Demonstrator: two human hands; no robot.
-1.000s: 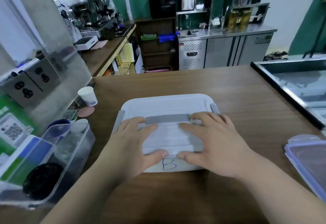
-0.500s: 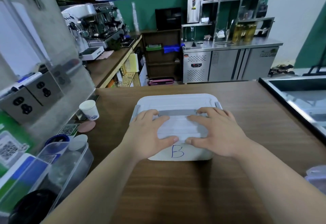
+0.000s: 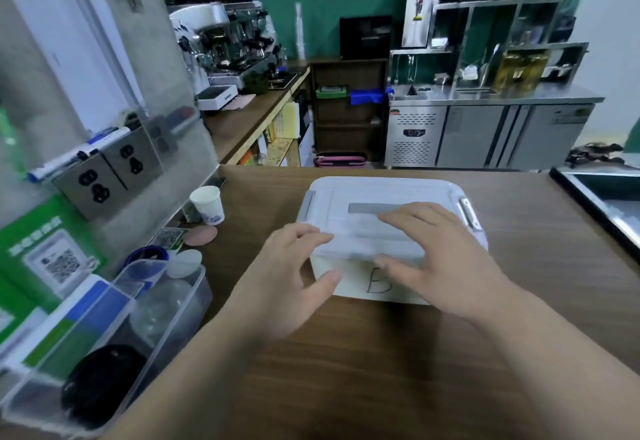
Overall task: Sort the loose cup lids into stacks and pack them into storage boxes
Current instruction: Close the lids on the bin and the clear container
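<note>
One lidded box (image 3: pixel 381 197) mid-worktop (image 3: pixel 346 377), open wood toward the near edge; my right hand (image 3: pixel 440 259) lies flat on it, my left hand (image 3: pixel 294 276) is spread open at its near-left corner.

Storage box (image 3: pixel 356 287) contents, unseen under the lid (image 3: pixel 381 190); clear tub (image 3: pixel 187 304), partly past the left edge.

Box (image 3: pixel 391 193) sits mid-table with both hands on it: left hand (image 3: pixel 287 276) at the near-left corner, right hand (image 3: pixel 440 259) flat on the lid. Bare table (image 3: pixel 381 370) wood runs in front of the box and to its right, up to the black-rimmed tray (image 3: pixel 595 204). Left side is tight: paper cup (image 3: pixel 207 204), pink disc (image 3: pixel 201 234) and clear tub (image 3: pixel 166 304) line the socket panel (image 3: pixel 104 176). A strip of wood separates them from the box.
</note>
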